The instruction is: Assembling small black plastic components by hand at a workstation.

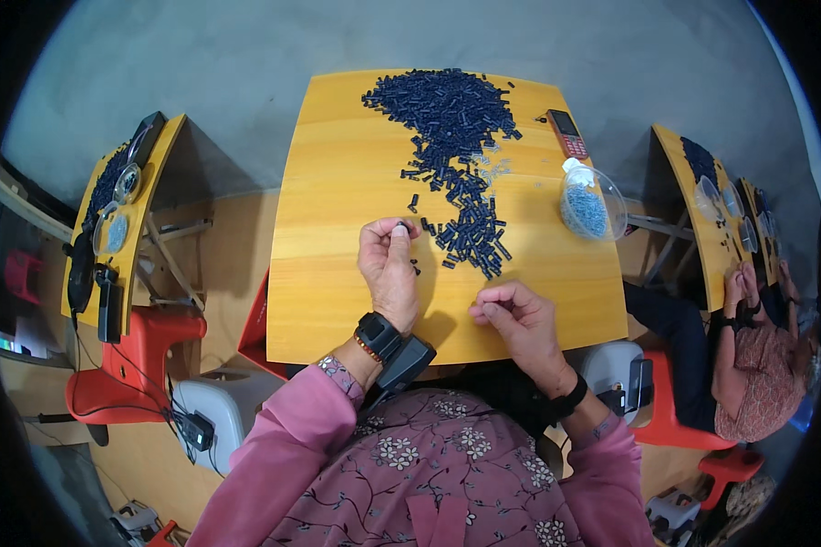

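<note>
My left hand (389, 264) is over the yellow wooden table (328, 182), thumb and forefinger closed on a small black piece (401, 225) like a short cylinder. To its right lies a loose cluster of small black cylindrical pieces (472, 232), which trails back to a larger heap of the same dark pieces (447, 105) at the far edge. My right hand (520, 324) hovers near the front edge with thumb and fingertips pinched together. Whatever it holds, if anything, is too small to make out.
Small clear bits (493, 166) lie beside the heap. At right stands a clear round tub (593, 205) holding light blue pieces, near a red keypad phone (567, 135). Neighbouring tables flank mine, with red stools (137, 365) nearby. Another person (762, 374) works at right.
</note>
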`<state>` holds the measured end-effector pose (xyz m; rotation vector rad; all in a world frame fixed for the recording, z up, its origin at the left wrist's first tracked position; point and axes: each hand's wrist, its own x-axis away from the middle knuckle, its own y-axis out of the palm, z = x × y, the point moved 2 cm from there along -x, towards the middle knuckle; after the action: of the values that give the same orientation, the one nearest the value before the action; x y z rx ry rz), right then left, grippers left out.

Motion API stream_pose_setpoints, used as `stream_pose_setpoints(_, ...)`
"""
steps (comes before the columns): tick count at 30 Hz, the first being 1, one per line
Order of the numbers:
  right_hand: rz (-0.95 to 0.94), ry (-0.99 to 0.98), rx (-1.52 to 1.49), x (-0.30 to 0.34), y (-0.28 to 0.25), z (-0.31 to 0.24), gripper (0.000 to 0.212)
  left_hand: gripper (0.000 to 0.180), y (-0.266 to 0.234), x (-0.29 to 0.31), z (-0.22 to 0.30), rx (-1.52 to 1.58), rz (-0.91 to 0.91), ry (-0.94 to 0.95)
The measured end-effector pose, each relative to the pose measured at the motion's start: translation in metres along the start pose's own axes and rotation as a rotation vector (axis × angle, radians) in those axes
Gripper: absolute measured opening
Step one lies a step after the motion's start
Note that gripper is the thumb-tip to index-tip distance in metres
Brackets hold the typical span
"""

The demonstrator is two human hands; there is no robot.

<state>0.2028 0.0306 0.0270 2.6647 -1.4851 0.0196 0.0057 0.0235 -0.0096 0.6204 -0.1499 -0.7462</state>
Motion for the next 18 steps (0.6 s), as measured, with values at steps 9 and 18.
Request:
stream_pose_setpoints(9,-0.008,-0.042,0.109,0.001,-0.006,-0.003,0.010,0.006,0.006,-0.005,0.003,-0.108,-0.082,0.071)
stream_pose_setpoints(18,-0.017,-0.083,-0.088,-0.032,0.013,-0.015,0.014,0.006,-0.022,-0.001,0.039,-0.180,-0.276,-0.074)
